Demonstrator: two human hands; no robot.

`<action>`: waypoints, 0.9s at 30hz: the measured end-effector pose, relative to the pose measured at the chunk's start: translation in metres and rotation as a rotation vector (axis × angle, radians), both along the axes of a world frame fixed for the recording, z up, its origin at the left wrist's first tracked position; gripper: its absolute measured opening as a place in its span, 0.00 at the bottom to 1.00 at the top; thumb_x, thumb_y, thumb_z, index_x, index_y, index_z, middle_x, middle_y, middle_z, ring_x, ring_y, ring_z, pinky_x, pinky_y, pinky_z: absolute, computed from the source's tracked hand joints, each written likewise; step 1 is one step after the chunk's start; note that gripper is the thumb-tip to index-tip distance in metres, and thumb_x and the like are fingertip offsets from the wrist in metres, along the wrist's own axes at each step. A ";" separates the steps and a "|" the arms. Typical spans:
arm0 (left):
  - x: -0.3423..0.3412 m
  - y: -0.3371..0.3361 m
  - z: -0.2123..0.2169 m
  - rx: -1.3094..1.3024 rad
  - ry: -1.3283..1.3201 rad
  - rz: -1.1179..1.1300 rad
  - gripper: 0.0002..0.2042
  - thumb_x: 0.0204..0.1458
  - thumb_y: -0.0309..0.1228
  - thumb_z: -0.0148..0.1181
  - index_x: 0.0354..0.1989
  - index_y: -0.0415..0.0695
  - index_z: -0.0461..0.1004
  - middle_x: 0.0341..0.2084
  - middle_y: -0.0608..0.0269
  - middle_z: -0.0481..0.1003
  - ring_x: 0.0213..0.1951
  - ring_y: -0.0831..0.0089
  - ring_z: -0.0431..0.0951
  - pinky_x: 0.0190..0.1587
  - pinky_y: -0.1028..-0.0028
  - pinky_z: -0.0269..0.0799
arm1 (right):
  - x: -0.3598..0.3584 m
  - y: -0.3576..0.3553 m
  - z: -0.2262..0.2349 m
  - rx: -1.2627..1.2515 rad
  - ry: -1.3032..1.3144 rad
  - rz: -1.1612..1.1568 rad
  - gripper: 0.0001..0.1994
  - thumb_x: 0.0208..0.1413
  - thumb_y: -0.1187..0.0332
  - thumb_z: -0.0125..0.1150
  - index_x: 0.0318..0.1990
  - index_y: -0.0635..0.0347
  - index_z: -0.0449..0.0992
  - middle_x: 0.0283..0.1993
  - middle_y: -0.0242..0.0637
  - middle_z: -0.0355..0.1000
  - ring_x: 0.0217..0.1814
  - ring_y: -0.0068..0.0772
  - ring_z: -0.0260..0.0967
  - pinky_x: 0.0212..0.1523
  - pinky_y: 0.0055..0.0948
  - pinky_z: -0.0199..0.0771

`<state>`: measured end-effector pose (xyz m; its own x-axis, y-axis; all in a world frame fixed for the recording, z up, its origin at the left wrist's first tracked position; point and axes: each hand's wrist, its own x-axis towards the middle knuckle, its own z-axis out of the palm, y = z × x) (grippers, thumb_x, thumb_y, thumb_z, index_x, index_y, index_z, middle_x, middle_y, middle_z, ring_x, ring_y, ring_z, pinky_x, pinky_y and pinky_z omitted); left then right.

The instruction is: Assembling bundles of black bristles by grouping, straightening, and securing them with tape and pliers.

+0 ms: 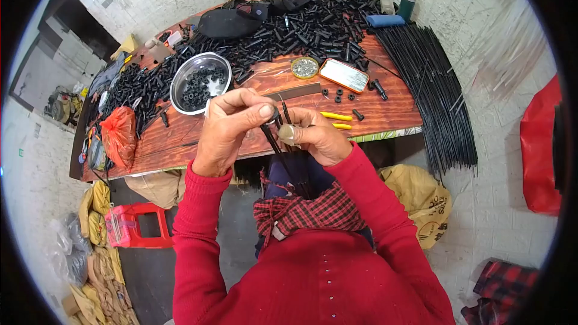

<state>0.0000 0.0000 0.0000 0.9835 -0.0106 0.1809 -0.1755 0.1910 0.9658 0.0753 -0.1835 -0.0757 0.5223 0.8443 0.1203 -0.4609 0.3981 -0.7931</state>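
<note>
My left hand (227, 129) is raised over my lap, its thumb and fingertips closed on a small black cylindrical part (276, 117). Thin black rods (288, 165) run from beside it down toward my lap. On the right, the thumb and fingers of my right hand (319, 138) are pressed together around the rods, just below the part. Thin tips stick up between the two hands. Fingers hide exactly how part and rods meet. Past my left hand, a steel bowl (176, 91) holds black ring-like pieces.
A heap of black bolt-like parts (295, 33) covers the wooden table's (385, 108) far side. Yellow-handled pliers (337, 121), a round tin (304, 67) and a rectangular tin (343, 76) lie nearer. Long black rods (430, 84) overhang the right edge. A red stool (135, 225) stands lower left.
</note>
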 end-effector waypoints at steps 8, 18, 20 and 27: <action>-0.011 0.002 0.006 0.080 -0.022 0.070 0.14 0.49 0.24 0.70 0.44 0.35 0.81 0.39 0.61 0.79 0.41 0.75 0.79 0.48 0.76 0.73 | 0.000 -0.005 0.005 -0.018 0.023 0.003 0.11 0.57 0.69 0.67 0.46 0.62 0.79 0.38 0.29 0.78 0.36 0.19 0.73 0.38 0.22 0.73; -0.017 -0.007 0.005 0.202 -0.085 0.167 0.18 0.45 0.15 0.69 0.48 0.33 0.80 0.41 0.61 0.78 0.43 0.75 0.79 0.48 0.77 0.75 | -0.006 -0.002 0.012 -0.021 0.050 -0.044 0.10 0.58 0.70 0.66 0.47 0.61 0.79 0.40 0.29 0.78 0.39 0.19 0.74 0.42 0.22 0.74; -0.015 -0.009 0.005 0.268 -0.091 0.205 0.19 0.45 0.15 0.69 0.48 0.33 0.80 0.40 0.63 0.77 0.42 0.77 0.78 0.47 0.78 0.74 | -0.007 -0.003 0.016 -0.060 0.079 -0.061 0.10 0.58 0.70 0.66 0.46 0.61 0.79 0.41 0.29 0.78 0.39 0.19 0.74 0.42 0.21 0.74; -0.012 -0.006 0.005 0.297 -0.149 0.162 0.20 0.43 0.14 0.69 0.48 0.33 0.80 0.37 0.64 0.77 0.39 0.79 0.76 0.45 0.79 0.73 | -0.006 -0.003 0.013 -0.047 0.038 -0.068 0.11 0.59 0.69 0.66 0.47 0.61 0.79 0.40 0.29 0.78 0.39 0.18 0.75 0.41 0.21 0.74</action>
<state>-0.0124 -0.0061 0.0046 0.9399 0.0694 0.3343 -0.3232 -0.1353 0.9366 0.0693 -0.1868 -0.0626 0.5823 0.8108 0.0599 -0.4644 0.3922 -0.7941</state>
